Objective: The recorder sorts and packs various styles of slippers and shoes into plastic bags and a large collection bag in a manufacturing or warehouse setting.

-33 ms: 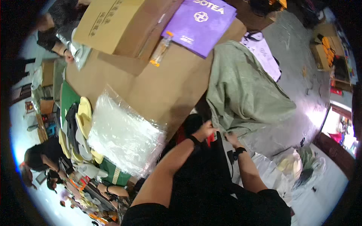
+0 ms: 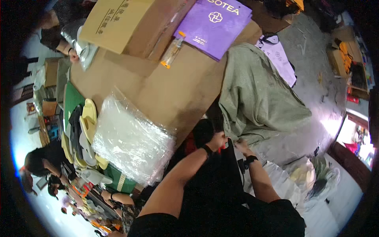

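Observation:
My left hand (image 2: 217, 141), with a black band at the wrist, is closed at the lower left corner of a grey-green woven sack (image 2: 260, 94). A small red thing (image 2: 223, 147), too little of it showing to name, lies just below those fingers. Close by on the right, my right hand (image 2: 243, 147), wearing a dark watch, has its fingers pinched on the sack's near edge. The sack spreads away from both hands, crumpled, beside the brown-covered table. What the fingertips do under the cloth is hidden.
The table (image 2: 158, 94) carries a clear plastic bag stack (image 2: 134, 138), a carton (image 2: 114, 23), purple bags (image 2: 213, 29) and a small orange-ended packet (image 2: 173, 50). Yellow and grey slippers (image 2: 89, 118) line its left side. Another person's hand (image 2: 74, 55) is at the far left.
The view has shifted slightly, moving the table things a little. Both hands stay at the sack's near edge, with only small finger movement.

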Demonstrator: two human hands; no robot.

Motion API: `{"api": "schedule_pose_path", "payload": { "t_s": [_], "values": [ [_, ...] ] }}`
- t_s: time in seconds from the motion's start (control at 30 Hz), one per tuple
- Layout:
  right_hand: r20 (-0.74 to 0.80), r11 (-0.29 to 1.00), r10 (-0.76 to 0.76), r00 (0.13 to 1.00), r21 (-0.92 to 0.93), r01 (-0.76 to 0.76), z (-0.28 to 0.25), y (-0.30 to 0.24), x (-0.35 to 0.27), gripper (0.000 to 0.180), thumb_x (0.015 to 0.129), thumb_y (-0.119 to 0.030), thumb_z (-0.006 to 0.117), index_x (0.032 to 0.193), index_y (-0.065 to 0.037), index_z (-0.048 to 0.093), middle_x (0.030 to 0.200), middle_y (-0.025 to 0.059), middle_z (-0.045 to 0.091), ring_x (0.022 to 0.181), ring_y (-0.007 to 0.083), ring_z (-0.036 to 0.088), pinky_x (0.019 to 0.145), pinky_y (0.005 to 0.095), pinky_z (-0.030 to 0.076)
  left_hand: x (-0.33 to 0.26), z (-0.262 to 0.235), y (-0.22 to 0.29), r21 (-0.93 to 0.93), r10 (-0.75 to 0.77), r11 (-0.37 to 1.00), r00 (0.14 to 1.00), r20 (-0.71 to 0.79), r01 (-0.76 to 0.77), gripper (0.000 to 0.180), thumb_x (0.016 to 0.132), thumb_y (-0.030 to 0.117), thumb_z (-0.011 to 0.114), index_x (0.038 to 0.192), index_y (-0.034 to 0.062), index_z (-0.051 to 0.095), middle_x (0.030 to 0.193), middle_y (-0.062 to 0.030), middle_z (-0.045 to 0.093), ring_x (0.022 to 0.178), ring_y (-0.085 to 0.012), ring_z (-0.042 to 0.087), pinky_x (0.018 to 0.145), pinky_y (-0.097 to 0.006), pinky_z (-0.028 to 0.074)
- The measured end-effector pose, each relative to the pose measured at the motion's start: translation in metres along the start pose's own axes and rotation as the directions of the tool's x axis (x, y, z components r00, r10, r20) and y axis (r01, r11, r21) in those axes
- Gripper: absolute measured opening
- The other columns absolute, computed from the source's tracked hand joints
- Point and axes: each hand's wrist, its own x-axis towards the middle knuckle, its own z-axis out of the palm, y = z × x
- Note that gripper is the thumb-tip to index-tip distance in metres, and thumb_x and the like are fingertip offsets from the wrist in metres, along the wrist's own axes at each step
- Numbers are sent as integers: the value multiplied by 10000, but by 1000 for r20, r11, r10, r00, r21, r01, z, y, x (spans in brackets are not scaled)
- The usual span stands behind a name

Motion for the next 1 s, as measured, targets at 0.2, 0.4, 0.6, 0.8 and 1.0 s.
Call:
{"api": "schedule_pose_path", "payload": {
  "t_s": [0.2, 0.4, 0.6, 0.8, 1.0],
  "values": [
    [87, 700, -33, 996, -709, 85, 3, -62, -49, 550, 739, -343, 622, 1190, -41, 531, 1384, 140, 365, 1307, 351, 276, 945, 566, 324, -13, 15, -81, -368, -190, 922, 969, -160, 120, 347, 872, 278, 577, 1095, 16, 533, 999, -110, 602, 883, -240, 594, 780, -338, 465],
    [390, 516, 9, 921, -791, 329, 2, -108, -89, 301, 763, -277, 578, 875, -8, 652, 1151, 210, 558, 1085, 319, 534, 888, 410, 430, -53, 28, -13, -414, 83, 879, 929, -361, -239, 490, 799, 383, 649, 1078, 0, 525, 942, -177, 622, 816, -251, 601, 716, -353, 471],
    [634, 908, -239, 736, -123, 401, -15, -117, -115, 379, 841, -253, 605, 1148, -35, 566, 1162, 168, 570, 1060, 247, 540, 900, 337, 415, -38, -14, 0, 42, -308, 951, 949, 68, 305, 432, 768, 256, 678, 1022, -56, 520, 954, -146, 610, 853, -175, 558, 680, -309, 433],
    [-104, 722, -549, 829, -559, 408, -71, -122, -91, 405, 845, -198, 587, 1230, -125, 488, 1249, 168, 474, 1155, 370, 439, 982, 438, 347, -68, -70, 13, -575, -324, 790, 941, -95, 214, 245, 825, 133, 617, 1012, -26, 614, 940, -101, 649, 802, -210, 634, 698, -340, 510],
    [29, 391, -139, 990, -917, 82, -93, 4, -49, 494, 829, -295, 512, 1306, -168, 496, 1301, 143, 506, 1211, 381, 443, 1049, 626, 172, -90, -51, 39, -370, -88, 928, 952, -292, -27, 338, 849, 176, 608, 1102, -47, 581, 1020, -91, 636, 925, -203, 602, 797, -324, 475]
  ]
}}
